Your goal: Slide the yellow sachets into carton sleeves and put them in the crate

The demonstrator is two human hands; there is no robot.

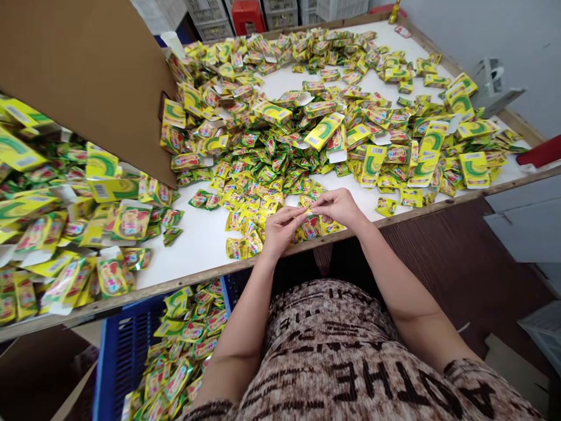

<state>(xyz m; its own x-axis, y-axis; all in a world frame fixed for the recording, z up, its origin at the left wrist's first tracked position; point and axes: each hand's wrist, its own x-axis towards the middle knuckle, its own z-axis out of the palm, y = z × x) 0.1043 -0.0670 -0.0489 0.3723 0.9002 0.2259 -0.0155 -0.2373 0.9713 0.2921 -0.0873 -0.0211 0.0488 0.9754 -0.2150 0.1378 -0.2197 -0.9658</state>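
My left hand (280,229) and my right hand (336,207) meet at the front edge of the white table (199,240). Both are closed in a pinch on small yellow-green sachets (312,225), held together between the fingertips just above the table edge. A big heap of the same sachets (263,169) and flat yellow cartons (323,130) covers the table beyond my hands. More sachets and cartons (65,234) lie piled at the left.
A brown cardboard sheet (87,70) leans over the left pile. A blue crate (118,351) with sachets stands under the table at the left. Grey crates (210,17) and a red stool (248,14) stand behind the table. Wooden rim (438,204) edges the table.
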